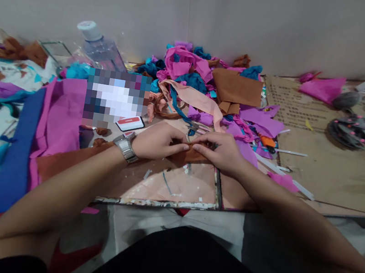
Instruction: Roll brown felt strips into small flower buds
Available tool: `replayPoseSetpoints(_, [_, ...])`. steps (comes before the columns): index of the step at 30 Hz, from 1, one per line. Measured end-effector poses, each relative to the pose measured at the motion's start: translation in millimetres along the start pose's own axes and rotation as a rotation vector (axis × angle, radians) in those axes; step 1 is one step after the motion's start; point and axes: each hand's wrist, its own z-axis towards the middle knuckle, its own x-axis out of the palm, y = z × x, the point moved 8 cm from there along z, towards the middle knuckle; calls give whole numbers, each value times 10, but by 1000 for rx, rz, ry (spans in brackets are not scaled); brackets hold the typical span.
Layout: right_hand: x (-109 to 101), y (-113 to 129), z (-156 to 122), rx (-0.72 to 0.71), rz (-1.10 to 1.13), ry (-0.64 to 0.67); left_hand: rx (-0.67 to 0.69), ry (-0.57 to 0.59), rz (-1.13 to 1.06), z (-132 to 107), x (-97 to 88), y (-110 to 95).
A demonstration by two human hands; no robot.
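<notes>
Silver metal wristwatch (127, 146) on left wrist; bare forearms; dark, perhaps black, clothing.

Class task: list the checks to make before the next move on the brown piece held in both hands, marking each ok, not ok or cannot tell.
1. Left hand grips the brown piece: ok.
2. Right hand grips it too: ok.
3. Piece rests on the board: ok.
4. Crease under the fingers straight: cannot tell, hidden.
5. Room beyond the hands: not ok, scrap pile crowds close.
6. Bottle capped, apart from hands: ok.
</notes>
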Motion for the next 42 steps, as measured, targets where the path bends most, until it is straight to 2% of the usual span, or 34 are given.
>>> replayPoseSetpoints(9, [45,-125,-3,118,96,58,-12,-5,95,11,-6,17])
replayPoseSetpoints(16, [25,-162,13,90,109,35,-29,-11,104,4,-48,77])
replayPoseSetpoints(22, [-37,-149,5,121,49,-8,-8,-16,93,4,-76,56])
replayPoseSetpoints(32, [-171,-75,22,-8,-57,-92,-32,-41,94,-4,-120,113])
replayPoseSetpoints(38, [-154,-88,31,55,72,-117,-21,-49,91,-10,-140,85])
replayPoseSetpoints(42, [-132,-96,32,83,134,-114,18,-73,-3,-17,-131,9])
